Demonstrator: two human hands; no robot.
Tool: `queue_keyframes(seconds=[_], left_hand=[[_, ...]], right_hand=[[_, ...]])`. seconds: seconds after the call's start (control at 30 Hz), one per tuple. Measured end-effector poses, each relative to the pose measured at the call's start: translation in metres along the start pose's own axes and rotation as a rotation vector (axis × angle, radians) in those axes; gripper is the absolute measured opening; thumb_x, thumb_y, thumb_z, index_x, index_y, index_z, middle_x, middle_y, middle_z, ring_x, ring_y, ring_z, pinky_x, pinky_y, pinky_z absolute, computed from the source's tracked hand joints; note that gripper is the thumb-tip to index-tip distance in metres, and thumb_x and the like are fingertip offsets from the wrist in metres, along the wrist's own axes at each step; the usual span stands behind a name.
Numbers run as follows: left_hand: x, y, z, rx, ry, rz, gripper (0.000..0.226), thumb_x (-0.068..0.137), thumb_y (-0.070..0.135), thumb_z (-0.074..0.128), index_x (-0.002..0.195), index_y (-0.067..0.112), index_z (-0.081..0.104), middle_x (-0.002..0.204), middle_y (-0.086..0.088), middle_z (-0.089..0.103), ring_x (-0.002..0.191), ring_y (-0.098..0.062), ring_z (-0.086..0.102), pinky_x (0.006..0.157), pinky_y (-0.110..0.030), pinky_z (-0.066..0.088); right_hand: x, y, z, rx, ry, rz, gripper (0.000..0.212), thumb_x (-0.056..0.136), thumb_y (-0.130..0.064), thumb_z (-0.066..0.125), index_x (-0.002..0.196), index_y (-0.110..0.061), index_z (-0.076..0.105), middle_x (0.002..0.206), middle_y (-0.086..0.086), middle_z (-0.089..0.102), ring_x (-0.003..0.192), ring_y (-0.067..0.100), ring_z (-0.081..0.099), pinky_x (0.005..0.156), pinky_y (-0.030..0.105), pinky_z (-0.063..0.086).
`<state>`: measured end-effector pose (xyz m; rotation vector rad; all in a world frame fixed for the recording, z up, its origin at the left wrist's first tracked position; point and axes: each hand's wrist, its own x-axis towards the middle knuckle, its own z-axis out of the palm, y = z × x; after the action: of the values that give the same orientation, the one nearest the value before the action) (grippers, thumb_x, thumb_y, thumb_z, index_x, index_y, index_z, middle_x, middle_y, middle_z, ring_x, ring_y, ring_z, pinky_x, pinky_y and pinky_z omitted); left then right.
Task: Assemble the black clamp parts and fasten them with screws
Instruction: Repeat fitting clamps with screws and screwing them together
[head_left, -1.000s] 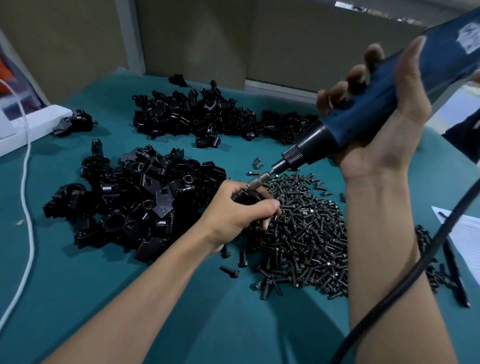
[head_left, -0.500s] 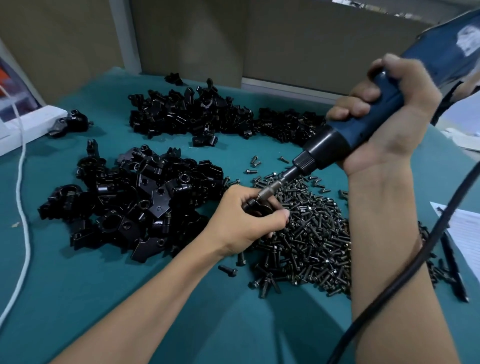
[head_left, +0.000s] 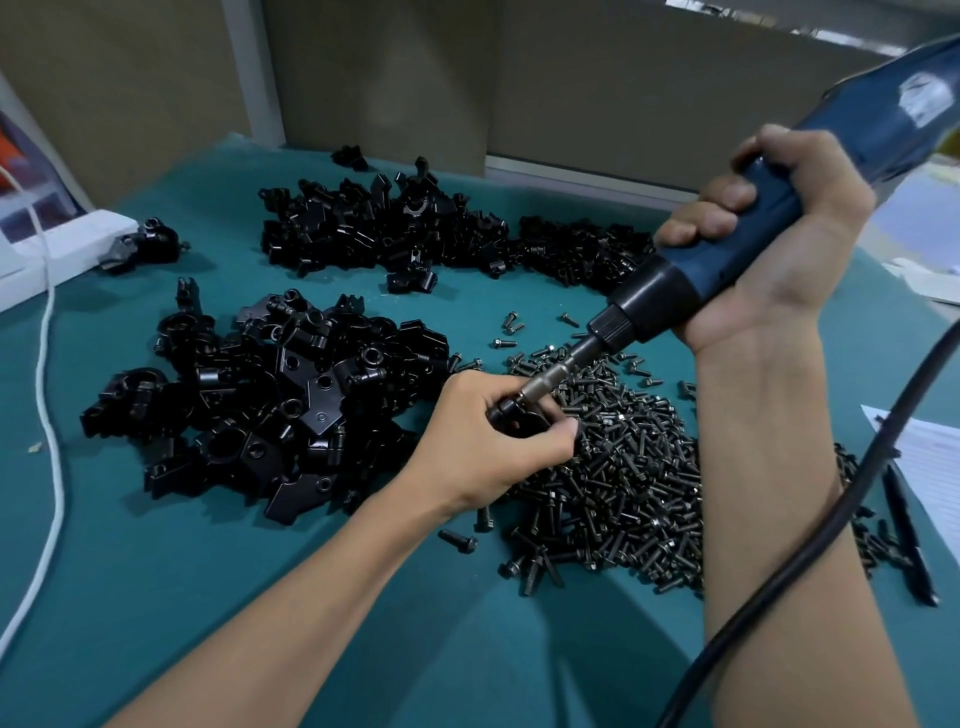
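Observation:
My left hand (head_left: 488, 441) is closed around a black clamp part (head_left: 511, 415), mostly hidden by the fingers, just above the near edge of the screw pile (head_left: 618, 467). My right hand (head_left: 769, 239) grips a blue electric screwdriver (head_left: 727, 249), angled down to the left. Its metal bit (head_left: 550, 376) meets the clamp part in my left hand. A heap of black clamp parts (head_left: 260, 405) lies to the left, and a second heap (head_left: 415, 228) lies farther back.
The teal table (head_left: 156, 571) carries a white power strip (head_left: 57, 244) and white cord (head_left: 49, 415) at the left. A lone assembled clamp (head_left: 148, 247) sits beside the strip. The screwdriver's black cable (head_left: 810, 545) crosses my right forearm. Paper (head_left: 930, 457) and a pen (head_left: 906, 530) lie at right.
My right hand went from an open-fingered hold to a full grip on the screwdriver. The tool tilted down and its bit settled onto the clamp part.

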<state>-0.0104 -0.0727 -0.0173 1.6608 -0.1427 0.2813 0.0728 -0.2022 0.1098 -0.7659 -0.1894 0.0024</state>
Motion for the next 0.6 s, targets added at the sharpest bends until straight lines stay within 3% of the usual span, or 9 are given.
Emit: queue_keyframes(seconds=[0.23,0.37,0.5,0.6], left_hand=[[0.001,-0.003,-0.002,0.236,0.124,0.164,0.015,0.074,0.023,0.074,0.067,0.010,0.071,0.053,-0.002,0.062,0.046,-0.017,0.056,0.049,-0.021,0.045],[0.002,-0.006,-0.008,0.555,0.267,0.376,0.018,0.078,0.026,0.072,0.067,0.013,0.068,0.049,0.005,0.055,0.041,-0.015,0.049,0.041,-0.030,0.043],[0.003,-0.010,-0.014,0.869,0.451,0.572,0.021,0.082,0.031,0.066,0.068,0.016,0.070,0.051,0.008,0.058,0.039,-0.014,0.045,0.038,-0.025,0.036],[0.002,-0.010,-0.011,0.864,0.461,0.554,0.022,0.082,0.032,0.065,0.069,0.016,0.070,0.052,0.008,0.059,0.039,-0.014,0.045,0.039,-0.025,0.035]], right_hand=[[0.002,0.002,0.000,-0.008,0.049,0.029,0.018,0.087,-0.016,0.055,0.070,-0.016,0.047,0.054,-0.005,0.041,0.041,0.009,0.036,0.045,0.020,0.036],[0.003,0.005,-0.001,-0.017,0.090,0.052,0.019,0.085,-0.017,0.058,0.070,-0.016,0.047,0.055,-0.005,0.042,0.042,0.009,0.037,0.045,0.021,0.037],[0.003,0.008,0.000,-0.033,0.138,0.079,0.020,0.084,-0.017,0.060,0.069,-0.017,0.047,0.055,-0.005,0.041,0.041,0.009,0.037,0.045,0.021,0.038],[0.002,0.008,0.001,-0.027,0.123,0.077,0.019,0.085,-0.017,0.059,0.069,-0.016,0.048,0.055,-0.005,0.041,0.041,0.009,0.037,0.045,0.021,0.038]])
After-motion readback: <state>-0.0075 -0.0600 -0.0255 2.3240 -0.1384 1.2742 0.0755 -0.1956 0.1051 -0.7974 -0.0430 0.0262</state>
